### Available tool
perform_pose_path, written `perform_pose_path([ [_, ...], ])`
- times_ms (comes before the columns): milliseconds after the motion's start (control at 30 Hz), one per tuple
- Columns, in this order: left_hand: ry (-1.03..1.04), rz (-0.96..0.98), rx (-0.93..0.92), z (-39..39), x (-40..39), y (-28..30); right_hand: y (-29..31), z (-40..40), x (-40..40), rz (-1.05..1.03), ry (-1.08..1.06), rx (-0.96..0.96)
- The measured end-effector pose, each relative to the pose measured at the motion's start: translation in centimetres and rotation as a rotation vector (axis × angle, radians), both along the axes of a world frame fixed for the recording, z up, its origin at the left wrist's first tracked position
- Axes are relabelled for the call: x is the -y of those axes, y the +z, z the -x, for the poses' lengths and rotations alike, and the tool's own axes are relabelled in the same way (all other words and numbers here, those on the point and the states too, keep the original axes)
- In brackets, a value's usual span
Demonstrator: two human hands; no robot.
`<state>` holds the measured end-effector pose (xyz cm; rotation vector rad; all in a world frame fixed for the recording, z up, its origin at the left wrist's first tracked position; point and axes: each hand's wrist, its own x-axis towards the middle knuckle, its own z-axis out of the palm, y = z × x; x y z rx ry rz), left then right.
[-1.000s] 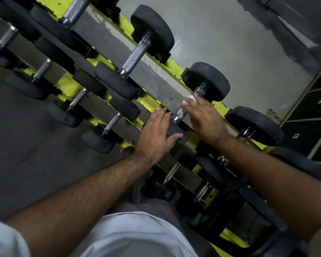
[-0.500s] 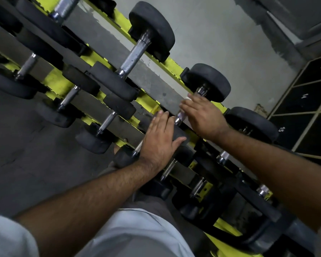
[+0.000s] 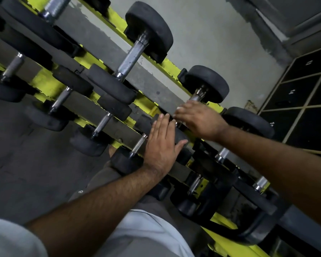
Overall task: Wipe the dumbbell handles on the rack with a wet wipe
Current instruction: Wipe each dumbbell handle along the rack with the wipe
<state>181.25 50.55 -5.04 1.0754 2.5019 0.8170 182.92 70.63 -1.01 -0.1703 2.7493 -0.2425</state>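
While the right hand [image 3: 199, 119] wraps a white wipe [image 3: 179, 109] around one dumbbell's handle [image 3: 196, 97] on the top tier of the rack [image 3: 167, 68], the left hand [image 3: 162, 143] lies flat, fingers straight, on that dumbbell's near head. Judging by this, wiping is mid-course, with the bare handles to the left possibly still waiting. Its long axis runs from the near head up-right toward the wall.
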Motion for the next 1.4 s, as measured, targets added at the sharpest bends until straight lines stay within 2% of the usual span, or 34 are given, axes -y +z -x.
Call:
perform_pose_path([
  [100, -0.014, 0.035, -0.009, 0.1, 0.1, 0.0, -0.1, 0.6, 0.7, -0.105, -0.125, -0.035],
  [233, -0.01, 0.02, -0.012, 0.1, 0.0, 0.0, -0.1, 0.9, 0.8, 0.004, 0.056, 0.057],
  [367, -0.009, 0.018, -0.029, 0.2, 0.1, -0.1, 0.5, 1.5, -0.6, -0.174, -0.161, -0.014],
  [500, -0.004, 0.024, -0.038, 0.1, 0.0, 0.2, 0.3, 0.2, 1.1, -0.189, -0.044, 0.083],
  [600, -0.016, 0.031, -0.038, 0.1, 0.1, 0.1, 1.3, 1.1, 0.6, -0.325, -0.224, 0.143],
  [667, -0.015, 0.05, -0.039, 0.3, 0.1, 0.2, 0.9, 1.2, 1.4, -0.361, -0.232, 0.171],
  [767, -0.014, 0.05, -0.025, 0.2, 0.1, 0.4, 1.3, 1.0, 0.9, -0.304, -0.169, 0.13],
  [900, -0.012, 0.014, 0.002, 0.3, 0.1, 0.3, 0.8, 0.5, 1.2, -0.268, -0.254, 0.08],
  [1000, -0.014, -0.024, 0.03, 0.7, 0.1, 0.4, 0.6, -0.2, 1.0, -0.052, -0.038, 0.075],
  [1067, -0.016, -0.022, 0.034, 0.8, 0.2, 0.2, 1.3, 0.0, -0.5, 0.016, 0.005, 0.083],
  [1167, -0.015, -0.023, 0.023, 0.8, 0.3, 0.1, 0.8, -1.0, 0.4, -0.018, -0.054, 0.031],
  [1300, -0.017, -0.018, 0.023, 0.9, 0.2, 0.4, 0.2, -2.0, 2.0, 0.086, 0.022, 0.064],
  [1400, -0.026, -0.015, 0.02, 1.0, 0.4, 0.1, 0.2, -1.6, -0.3, -0.012, -0.002, -0.015],
])
